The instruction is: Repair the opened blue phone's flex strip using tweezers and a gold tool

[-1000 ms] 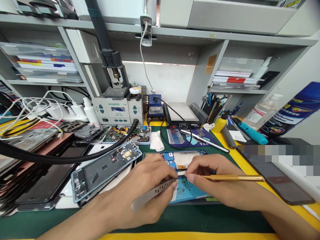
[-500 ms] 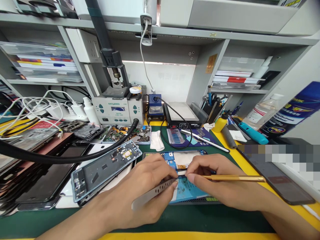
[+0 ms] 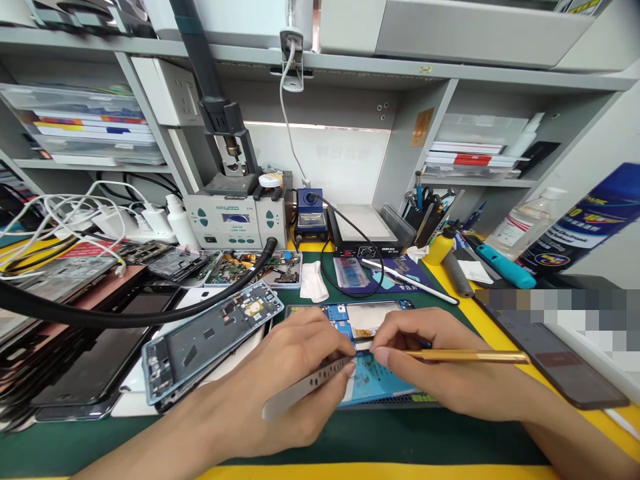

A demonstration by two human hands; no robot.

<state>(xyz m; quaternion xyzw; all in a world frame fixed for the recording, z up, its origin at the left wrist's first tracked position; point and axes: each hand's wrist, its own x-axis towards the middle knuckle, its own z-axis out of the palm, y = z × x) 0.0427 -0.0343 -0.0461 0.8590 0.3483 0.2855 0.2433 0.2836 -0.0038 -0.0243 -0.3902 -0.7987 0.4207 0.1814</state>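
An opened blue phone (image 3: 373, 319) lies flat on the green mat (image 3: 425, 433) in front of me, its inside facing up. My left hand (image 3: 285, 380) is closed around silver tweezers (image 3: 305, 385), whose tips rest over the phone's middle. My right hand (image 3: 430, 363) pinches a thin gold tool (image 3: 470, 356) that lies sideways, its tip meeting the tweezers over the phone. Both hands hide the phone's lower half.
A phone frame (image 3: 210, 337) lies left of my hands, beside stacked dark phones (image 3: 75, 360). A black hose (image 3: 125, 313) crosses the left side. A soldering station (image 3: 233, 220), a heating plate (image 3: 365, 233), a tool holder (image 3: 425, 213) and a blue spray can (image 3: 590, 220) stand behind; a dark phone (image 3: 555, 363) lies right.
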